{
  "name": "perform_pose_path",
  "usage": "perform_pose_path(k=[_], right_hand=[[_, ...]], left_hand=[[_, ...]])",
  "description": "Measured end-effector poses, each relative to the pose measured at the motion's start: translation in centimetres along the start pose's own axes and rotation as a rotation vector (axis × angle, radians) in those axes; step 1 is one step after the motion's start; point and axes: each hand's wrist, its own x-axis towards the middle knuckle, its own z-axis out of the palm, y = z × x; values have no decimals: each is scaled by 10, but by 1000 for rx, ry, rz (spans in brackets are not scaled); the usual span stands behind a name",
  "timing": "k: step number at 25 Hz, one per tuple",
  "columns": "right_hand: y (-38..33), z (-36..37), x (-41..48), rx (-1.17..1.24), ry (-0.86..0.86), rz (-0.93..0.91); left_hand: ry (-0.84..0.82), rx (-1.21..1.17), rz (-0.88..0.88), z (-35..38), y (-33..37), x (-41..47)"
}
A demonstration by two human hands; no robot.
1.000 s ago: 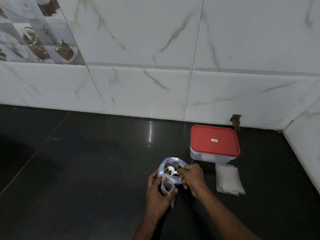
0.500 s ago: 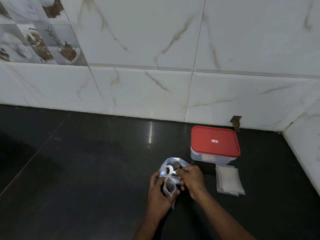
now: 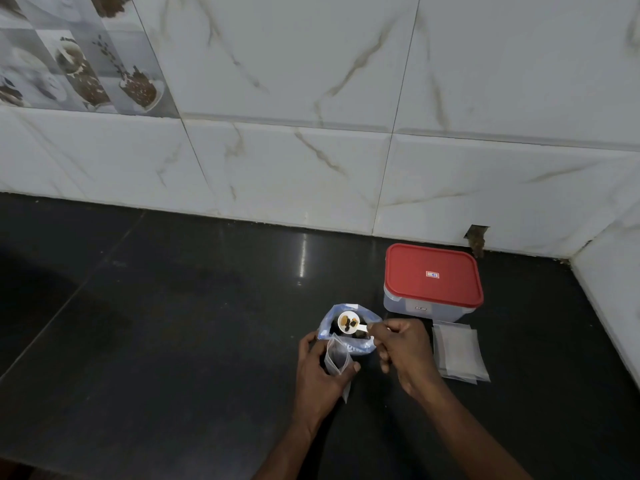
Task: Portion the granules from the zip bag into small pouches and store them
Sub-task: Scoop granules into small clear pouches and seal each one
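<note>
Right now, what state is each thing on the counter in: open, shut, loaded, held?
zip bag: open, upright.
scoop: loaded with granules, over the zip bag, pinched by right hand.
small pouch: mouth open, gripped by left hand.
red-lidded container: lid on.
spare pouches: flat, stacked beside the container.

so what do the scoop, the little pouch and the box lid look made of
Scoop: white and matte, likely plastic.
Small pouch: thin, see-through and limp, so plastic film.
Box lid: red and smooth, with rounded corners and a faint sheen, probably moulded plastic.
</note>
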Motion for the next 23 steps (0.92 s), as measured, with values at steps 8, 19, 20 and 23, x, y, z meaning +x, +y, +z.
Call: perform_pose_path(k=[8, 19, 20, 23], right_hand=[[36, 6, -34, -801, 18, -657], [78, -7, -37, -955, -22, -991], [79, -8, -36, -954, -5, -1004], [79, -7, -31, -925, 12, -996]], left_hand=[[12, -23, -35, 3, 2, 1], [9, -15, -49, 4, -3, 3], [10, -16, -47, 5, -3, 3], [-2, -15, -55, 4, 0, 2]])
